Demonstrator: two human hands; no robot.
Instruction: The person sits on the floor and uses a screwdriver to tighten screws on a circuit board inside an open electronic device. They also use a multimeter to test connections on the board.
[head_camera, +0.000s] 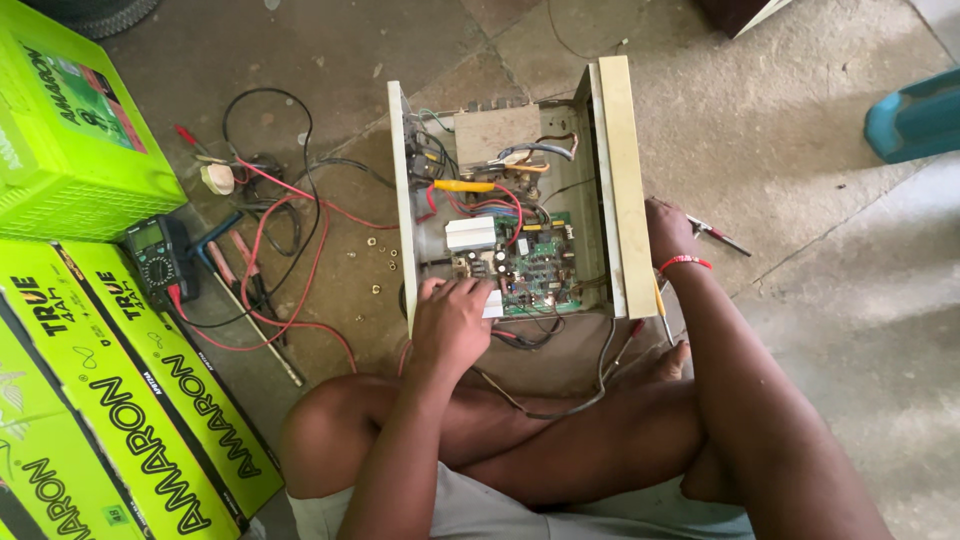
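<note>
The left hand (452, 318) is laid, fingers loosely bent, on the circuit board (540, 262) inside one opened metal casing (620, 180). The right hand (668, 230) is pressed against its outer wall; its grip cannot be told. The casing's long axis runs away from the person, on the floor. Three green boxes (120, 400) and one multimeter (152, 258) lie left.

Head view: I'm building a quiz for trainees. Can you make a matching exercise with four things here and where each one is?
Things:
1. Left hand
2. Right hand
3. Multimeter
4. Screws

Places:
A. On the floor between the red wires and the open case
B. Inside the open case, at the circuit board
C. Beside the green boxes
D. Outside the case, against its right wall

Pairs: 1-B, 2-D, 3-C, 4-A
</note>
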